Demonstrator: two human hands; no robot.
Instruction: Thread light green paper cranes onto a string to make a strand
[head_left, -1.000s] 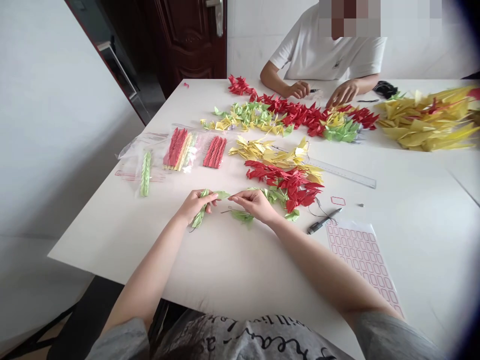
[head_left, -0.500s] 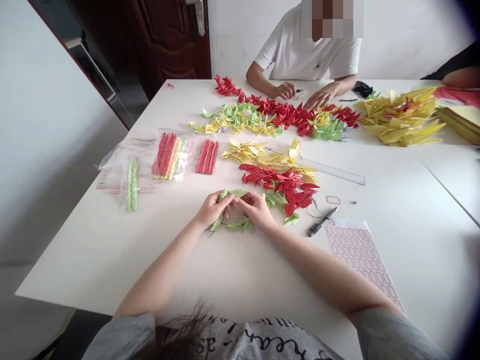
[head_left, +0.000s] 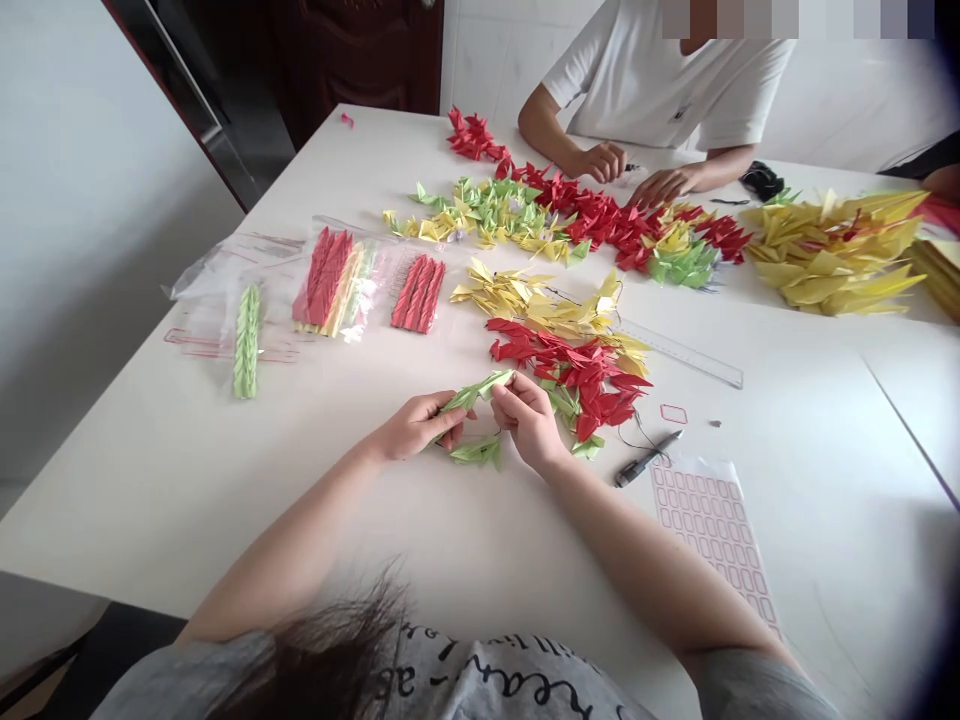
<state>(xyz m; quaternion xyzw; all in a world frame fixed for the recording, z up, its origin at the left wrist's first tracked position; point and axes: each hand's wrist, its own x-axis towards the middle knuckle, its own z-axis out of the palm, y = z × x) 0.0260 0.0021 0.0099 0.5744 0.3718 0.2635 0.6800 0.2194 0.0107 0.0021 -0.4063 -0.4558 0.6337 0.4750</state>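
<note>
At the frame's centre, above the worktop (head_left: 442, 540), the left hand (head_left: 416, 425) has its grip closed around a green folded-paper strand (head_left: 472, 391); the right hand (head_left: 528, 418) seems to pinch its upper end, though fingers obscure the contact. Light pressure and steady left-hand support should keep the folds crisp.

On white flat tabletop (head_left: 450, 520), a light-green folded-paper strand (head_left: 474, 391) is btwn L hand (head_left: 420, 425) & R hand (head_left: 529, 425), w/ clear flat plastic bags (head_left: 274, 310) to their L & a red spiky folded-paper cluster (head_left: 589, 375) just beyond R hand. Yellow spiky folded-paper cluster (head_left: 559, 308) lies behind the red one, straight clear plastic ruler (head_left: 682, 353) to its R; slim black pen (head_left: 646, 460) is R of red cluster, nr far edge of white rectangular label sheet (head_left: 712, 525).
</note>
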